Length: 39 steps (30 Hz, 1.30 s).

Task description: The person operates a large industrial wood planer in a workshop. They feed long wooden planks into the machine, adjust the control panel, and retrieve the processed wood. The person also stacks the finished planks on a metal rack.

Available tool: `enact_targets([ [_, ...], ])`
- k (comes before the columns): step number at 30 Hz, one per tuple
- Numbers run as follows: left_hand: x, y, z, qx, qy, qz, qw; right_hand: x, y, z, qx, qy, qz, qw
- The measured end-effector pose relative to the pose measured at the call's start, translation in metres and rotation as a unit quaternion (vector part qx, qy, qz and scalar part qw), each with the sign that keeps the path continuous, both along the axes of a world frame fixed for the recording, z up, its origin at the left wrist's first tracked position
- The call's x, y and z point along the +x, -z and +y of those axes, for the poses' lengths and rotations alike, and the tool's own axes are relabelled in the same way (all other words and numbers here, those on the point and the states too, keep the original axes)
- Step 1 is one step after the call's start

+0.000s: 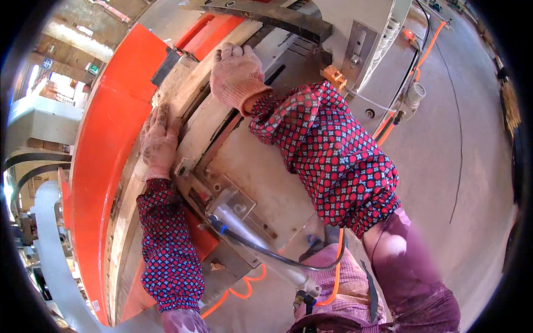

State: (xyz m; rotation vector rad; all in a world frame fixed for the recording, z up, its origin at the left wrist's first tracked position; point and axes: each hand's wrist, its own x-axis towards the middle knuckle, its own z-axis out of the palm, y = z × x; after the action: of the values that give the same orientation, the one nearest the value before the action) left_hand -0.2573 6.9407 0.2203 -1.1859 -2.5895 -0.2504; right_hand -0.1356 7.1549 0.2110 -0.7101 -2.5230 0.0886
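Observation:
Both of my hands wear soiled pale pink work gloves, with red-patterned sleeve covers over the forearms. My left hand (159, 141) lies flat with its fingers stretched out along a long wooden strip (186, 86) beside the orange machine panel (125, 94). Farther up and to the right, my right hand (239, 75) is closed, its fingers curled over the strip's inner edge. A second pale bar (208, 125) runs alongside, with a dark gap between the two. What lies under the right palm is hidden.
A metal air cylinder (250, 230) with a black hose (277, 257) sits below my hands. A dark steel arm (272, 18) crosses above the right hand, near a light grey machine housing (361, 39). An orange air hose (426, 55) and thin cable (459, 127) lie at right.

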Motion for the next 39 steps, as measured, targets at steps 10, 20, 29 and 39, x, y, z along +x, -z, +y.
enact_targets([
  [10,0.003,-0.002,0.018,0.019,0.028,-0.007,0.999,-0.017,0.056,0.130,0.061,0.185,-0.075,0.978],
  [20,0.007,-0.004,-0.003,0.008,0.019,0.000,1.000,-0.014,0.042,0.111,0.334,0.084,-0.214,0.914],
  [29,0.084,-0.060,-0.003,-0.090,0.032,0.048,0.994,-0.006,0.019,0.106,0.119,-0.034,-0.285,0.951],
  [39,0.267,-0.104,-0.062,0.023,0.108,-0.132,0.985,0.047,0.001,0.017,0.002,0.047,0.042,0.998],
])
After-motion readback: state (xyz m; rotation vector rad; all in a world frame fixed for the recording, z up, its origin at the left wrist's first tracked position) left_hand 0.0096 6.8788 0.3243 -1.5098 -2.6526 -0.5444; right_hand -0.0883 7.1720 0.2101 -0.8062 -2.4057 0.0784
